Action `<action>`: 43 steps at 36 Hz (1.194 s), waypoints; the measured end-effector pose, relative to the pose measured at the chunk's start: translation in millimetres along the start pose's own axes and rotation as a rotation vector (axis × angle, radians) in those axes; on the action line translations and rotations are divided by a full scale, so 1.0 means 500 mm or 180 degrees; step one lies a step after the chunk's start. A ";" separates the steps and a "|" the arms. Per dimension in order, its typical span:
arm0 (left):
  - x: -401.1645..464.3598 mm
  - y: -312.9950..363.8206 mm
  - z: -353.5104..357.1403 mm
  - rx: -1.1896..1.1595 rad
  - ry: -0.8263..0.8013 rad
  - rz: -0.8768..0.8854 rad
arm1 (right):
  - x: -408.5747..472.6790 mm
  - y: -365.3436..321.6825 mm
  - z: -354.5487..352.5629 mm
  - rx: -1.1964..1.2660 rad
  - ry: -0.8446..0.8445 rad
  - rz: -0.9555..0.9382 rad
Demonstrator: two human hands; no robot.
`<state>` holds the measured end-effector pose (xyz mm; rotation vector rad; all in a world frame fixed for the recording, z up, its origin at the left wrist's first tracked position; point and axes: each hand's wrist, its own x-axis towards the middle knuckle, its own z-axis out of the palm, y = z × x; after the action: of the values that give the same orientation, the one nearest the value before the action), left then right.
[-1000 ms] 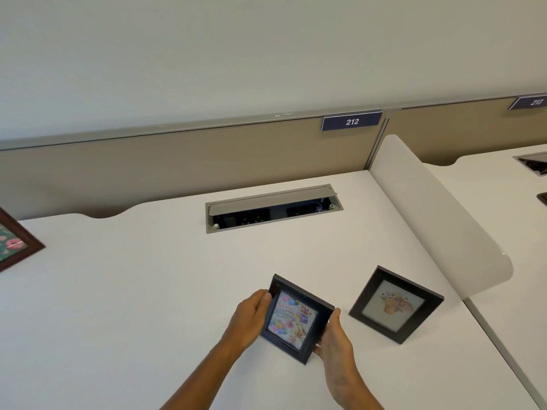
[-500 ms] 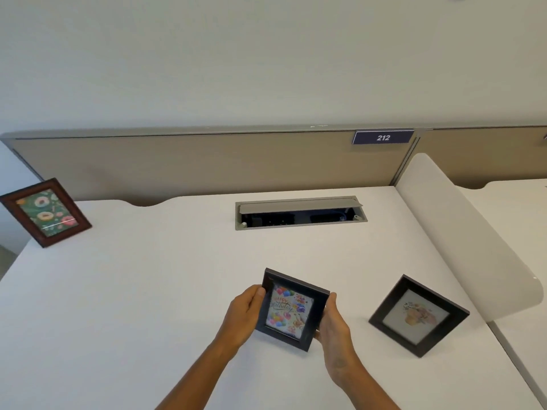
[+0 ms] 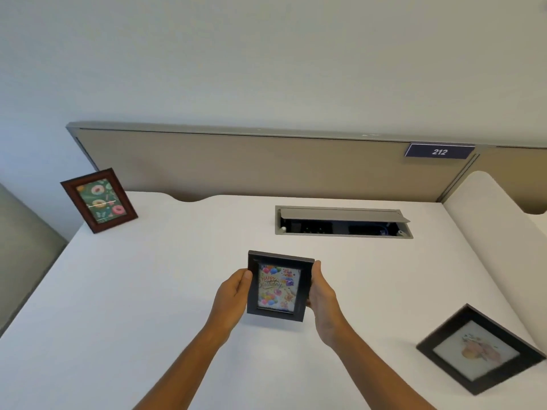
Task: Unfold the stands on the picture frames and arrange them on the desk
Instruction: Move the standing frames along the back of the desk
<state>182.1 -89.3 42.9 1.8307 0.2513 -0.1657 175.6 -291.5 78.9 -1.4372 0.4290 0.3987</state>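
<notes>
A black picture frame (image 3: 277, 287) with a colourful birthday print is held over the middle of the white desk (image 3: 154, 291). My left hand (image 3: 233, 291) grips its left edge and my right hand (image 3: 321, 297) grips its right edge. The frame faces me, nearly upright; its stand is hidden behind it. A second black frame (image 3: 476, 349) with a pale flower print sits at the right of the desk. A brown wooden frame (image 3: 99, 200) with a doughnut print stands upright at the far left corner.
An open grey cable tray (image 3: 343, 221) is set into the desk behind the held frame. A beige partition (image 3: 236, 167) with a "212" label (image 3: 439, 151) runs along the back. A white rounded divider (image 3: 488, 232) borders the right side.
The held frame has turned from tilted to nearly square with me and moved toward the desk's middle. The view has swung left, bringing the brown frame fully in.
</notes>
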 end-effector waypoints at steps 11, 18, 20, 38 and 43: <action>0.194 0.009 -0.071 -0.0075 0.0218 -0.0056 | 0.185 -0.106 0.101 -0.0237 -0.0195 0.0073; 0.364 0.025 -0.092 0.0031 0.0341 -0.0118 | 0.344 -0.189 0.143 -0.0187 -0.0208 0.0052; 0.409 0.032 -0.093 0.0046 0.0403 -0.0128 | 0.390 -0.210 0.151 -0.0226 -0.0227 0.0076; 0.626 0.030 -0.064 0.0204 0.0510 -0.0195 | 0.640 -0.259 0.153 -0.0070 -0.0303 0.0409; 0.632 0.024 -0.063 0.0115 0.0493 -0.0250 | 0.662 -0.250 0.148 -0.0041 -0.0335 0.0381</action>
<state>489.9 -35.1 -14.0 1.8730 0.4315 -0.0836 526.8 -227.8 23.3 -1.3998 0.4290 0.5719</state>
